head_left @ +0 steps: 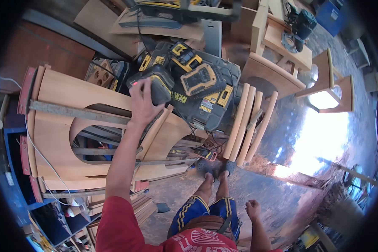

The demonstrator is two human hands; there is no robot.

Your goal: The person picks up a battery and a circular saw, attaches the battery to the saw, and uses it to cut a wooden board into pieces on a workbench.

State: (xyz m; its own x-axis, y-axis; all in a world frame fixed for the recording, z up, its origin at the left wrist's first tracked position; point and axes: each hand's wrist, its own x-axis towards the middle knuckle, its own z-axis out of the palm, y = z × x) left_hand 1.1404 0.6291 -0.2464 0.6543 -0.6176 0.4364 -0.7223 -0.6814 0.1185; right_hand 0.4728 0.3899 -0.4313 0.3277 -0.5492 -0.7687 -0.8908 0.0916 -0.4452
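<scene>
My left hand (143, 101) reaches out and has its fingers closed on a black battery charger (158, 86) with yellow trim, where a small red light shows by the fingertips. The charger sits at the near edge of a black DeWalt tool case (189, 110). Beside it on the case are a yellow-and-black battery pack (185, 58) and another yellow-framed charger (202, 80). Low at my right side hangs my right hand (253, 208), its fingers curled, with nothing visible in them.
Curved wooden panels (54, 126) held by long metal bar clamps (77, 111) stand at the left. Several rounded wooden rails (248, 126) lean right of the case. A router (298, 31) sits on a wooden frame at the back. Cables run near my feet.
</scene>
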